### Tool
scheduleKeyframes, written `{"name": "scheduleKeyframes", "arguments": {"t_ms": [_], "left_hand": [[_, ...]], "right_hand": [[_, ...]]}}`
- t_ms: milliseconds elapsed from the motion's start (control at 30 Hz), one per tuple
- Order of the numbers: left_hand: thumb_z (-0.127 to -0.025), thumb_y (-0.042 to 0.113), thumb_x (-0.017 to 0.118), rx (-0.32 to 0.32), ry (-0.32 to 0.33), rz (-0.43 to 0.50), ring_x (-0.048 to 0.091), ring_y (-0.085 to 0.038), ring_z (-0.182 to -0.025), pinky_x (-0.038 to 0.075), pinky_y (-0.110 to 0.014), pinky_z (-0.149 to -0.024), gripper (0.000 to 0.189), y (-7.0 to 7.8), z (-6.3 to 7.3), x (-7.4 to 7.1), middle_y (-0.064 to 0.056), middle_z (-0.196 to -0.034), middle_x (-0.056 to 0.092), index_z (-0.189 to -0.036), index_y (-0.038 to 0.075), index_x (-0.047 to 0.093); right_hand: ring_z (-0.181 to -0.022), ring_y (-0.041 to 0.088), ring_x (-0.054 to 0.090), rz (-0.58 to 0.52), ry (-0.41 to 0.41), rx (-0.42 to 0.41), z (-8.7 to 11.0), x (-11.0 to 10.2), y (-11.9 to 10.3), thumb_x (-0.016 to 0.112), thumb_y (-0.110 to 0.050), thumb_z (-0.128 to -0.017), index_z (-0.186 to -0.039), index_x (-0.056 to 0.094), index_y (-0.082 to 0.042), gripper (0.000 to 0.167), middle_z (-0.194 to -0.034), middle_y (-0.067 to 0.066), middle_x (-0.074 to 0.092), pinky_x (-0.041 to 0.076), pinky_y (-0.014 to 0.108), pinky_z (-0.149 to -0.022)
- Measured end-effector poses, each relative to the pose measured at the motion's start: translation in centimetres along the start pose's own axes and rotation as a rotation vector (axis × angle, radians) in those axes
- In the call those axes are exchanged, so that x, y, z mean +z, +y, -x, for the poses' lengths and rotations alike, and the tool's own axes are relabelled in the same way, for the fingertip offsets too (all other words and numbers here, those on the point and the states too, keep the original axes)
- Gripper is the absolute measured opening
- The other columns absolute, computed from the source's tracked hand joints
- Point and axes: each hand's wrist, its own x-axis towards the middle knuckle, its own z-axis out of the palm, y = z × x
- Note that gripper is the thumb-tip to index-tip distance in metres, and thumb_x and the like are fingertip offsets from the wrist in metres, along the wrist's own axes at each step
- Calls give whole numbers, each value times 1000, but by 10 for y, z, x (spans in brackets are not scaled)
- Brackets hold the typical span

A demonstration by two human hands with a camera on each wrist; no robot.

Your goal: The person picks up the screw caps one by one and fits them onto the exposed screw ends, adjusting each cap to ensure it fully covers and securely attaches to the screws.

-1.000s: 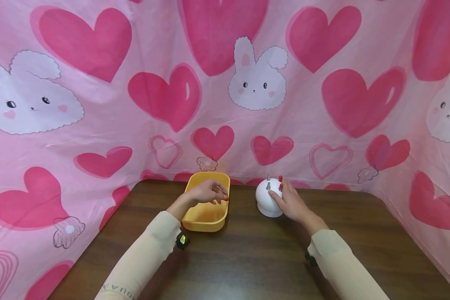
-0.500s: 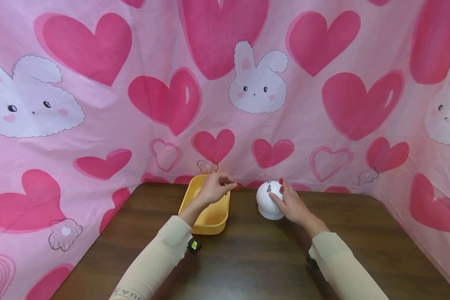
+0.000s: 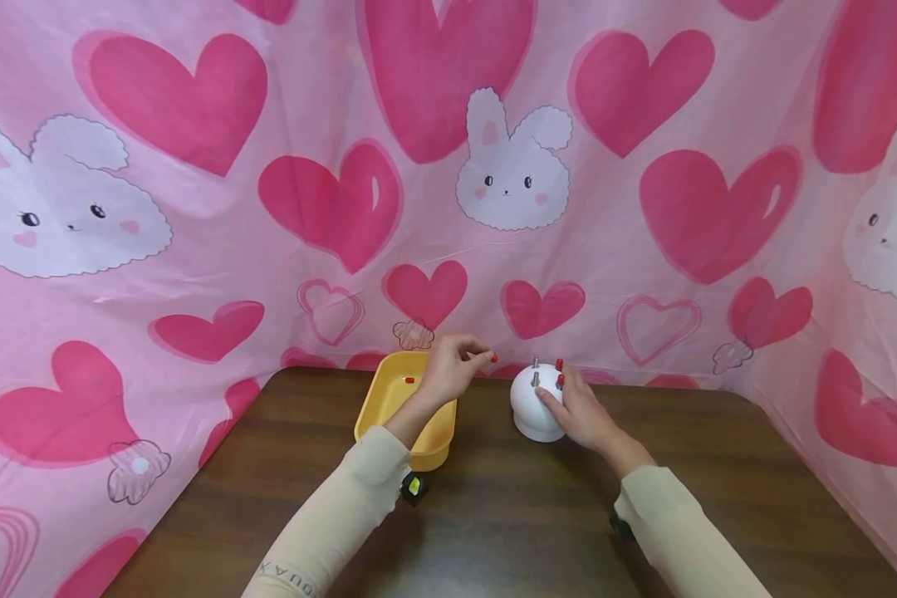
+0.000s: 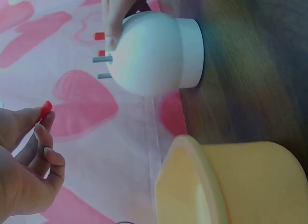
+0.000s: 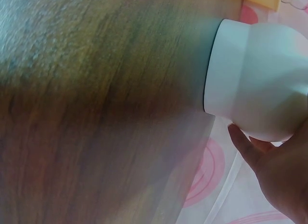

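Observation:
Between thumb and forefinger my left hand (image 3: 452, 370) pinches a small red cap (image 4: 46, 109), held in the air between the yellow bin and a white ball-shaped stand (image 3: 538, 407). Several metal pegs rise from the stand's top; two bare ones (image 4: 102, 59) face the left hand, and two on the right wear red caps (image 3: 560, 364). My right hand (image 3: 586, 411) grips the stand's right side, its thumb near the front bare peg. In the right wrist view, fingers of that hand lie along the lower side of the white body (image 5: 274, 79).
The yellow bin (image 3: 370, 415) stands left of the white stand, partly under my left forearm. Inside it lies another red cap (image 3: 409, 380). All rests on a dark wooden table (image 3: 508, 531), with a pink heart-patterned cloth (image 3: 605, 232) hanging behind its far edge.
My left hand has moved right and up from over the yellow bin toward the white stand, carrying the red cap. The red cap in the bin has come into view. My right hand stays on the stand.

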Motion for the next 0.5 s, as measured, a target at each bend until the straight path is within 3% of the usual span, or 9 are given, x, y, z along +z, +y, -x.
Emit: {"name": "scheduleKeyframes", "arguments": {"t_ms": [233, 500], "left_hand": [[-96, 16, 73, 29, 12, -2, 61, -17, -67, 55, -26, -58, 14, 4, -6, 11, -3, -97, 77, -107, 10, 80], [-97, 21, 73, 35, 36, -71, 60, -14, -71, 53, -24, -56, 17, 6, -14, 24, 0, -103, 76, -110, 13, 79]], "right_hand": [[-137, 45, 37, -2, -1, 3, 1, -1, -2, 54, -52, -102, -157, 16, 2, 86, -149, 25, 34, 37, 66, -110], [-135, 46, 38, 7, 6, -1, 3, -1, -5, 53, -51, -103, -156, 17, 4, 85, -147, 27, 36, 36, 66, -110]]}}
